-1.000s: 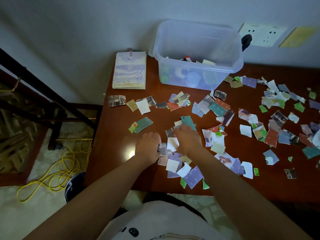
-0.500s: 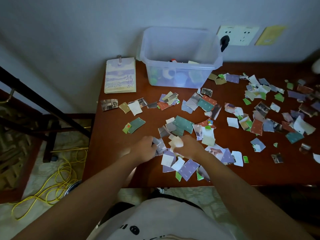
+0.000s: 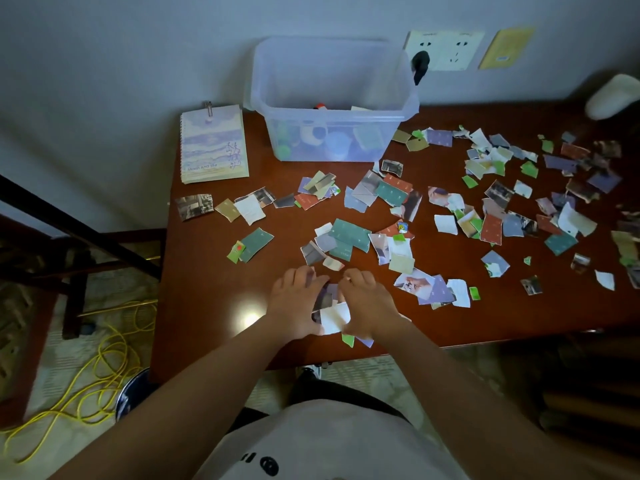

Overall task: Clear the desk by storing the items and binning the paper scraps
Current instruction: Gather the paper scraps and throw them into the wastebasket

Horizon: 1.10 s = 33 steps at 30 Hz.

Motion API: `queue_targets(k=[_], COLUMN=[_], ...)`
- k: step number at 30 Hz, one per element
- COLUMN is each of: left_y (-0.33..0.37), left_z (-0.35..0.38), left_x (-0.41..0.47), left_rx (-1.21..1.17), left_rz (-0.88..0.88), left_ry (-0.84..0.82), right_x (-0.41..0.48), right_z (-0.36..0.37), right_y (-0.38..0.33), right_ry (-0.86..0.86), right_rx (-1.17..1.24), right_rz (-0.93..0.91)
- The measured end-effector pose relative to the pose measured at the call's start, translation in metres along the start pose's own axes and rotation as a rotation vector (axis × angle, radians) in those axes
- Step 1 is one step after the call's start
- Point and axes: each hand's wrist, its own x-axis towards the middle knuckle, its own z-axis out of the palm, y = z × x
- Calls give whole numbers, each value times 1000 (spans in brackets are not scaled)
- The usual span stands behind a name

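Torn paper scraps [image 3: 349,235] in many colours lie scattered over the brown desk [image 3: 207,289]. My left hand [image 3: 298,303] and my right hand [image 3: 367,303] press together from both sides around a small heap of scraps [image 3: 332,315] near the front edge. A white piece shows between the palms. A clear plastic storage box [image 3: 332,98] with several items inside stands at the back against the wall. A spiral notebook [image 3: 213,147] lies to its left.
A dark bin rim [image 3: 133,393] shows on the floor below the desk's front-left corner, beside a yellow cable [image 3: 100,372]. A wall socket with a black plug [image 3: 420,64] sits behind the box. A white object [image 3: 613,97] rests at the far right.
Both hands have pulled the scraps toward the desk's front edge and closed in around them as a tighter heap. The camera view has shifted a little.
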Motion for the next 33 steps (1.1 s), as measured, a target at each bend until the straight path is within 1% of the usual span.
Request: queue_targets(k=[2,6,8,12,18,21,26,33], left_y=[2,9,11,13,11,12,15,10], left_z=[-2,-4,-2,1,-2,-3,-5,-11], left_x=[2,8,10,13,17,20,22,19], left_rx=[1,26,32,-13,-73,-19,58,-75], left_rz=[-4,-27,-13,5,-1,19,52,35], left_ry=[30,35,36,3,-43,-45,24,8], right_x=[4,9,10,12,17,17,15,15], right_z=[0,1,2,1,0,1,2,2], right_y=[1,0,2,9,6,7,11,10], right_ry=[0,-37,-21,24,-16,-41,-17,-44], right_rx=[-16,10,-18,-82,-91,-34,35,210], right_rz=[-13,-20,-22,18,26,34,28,61])
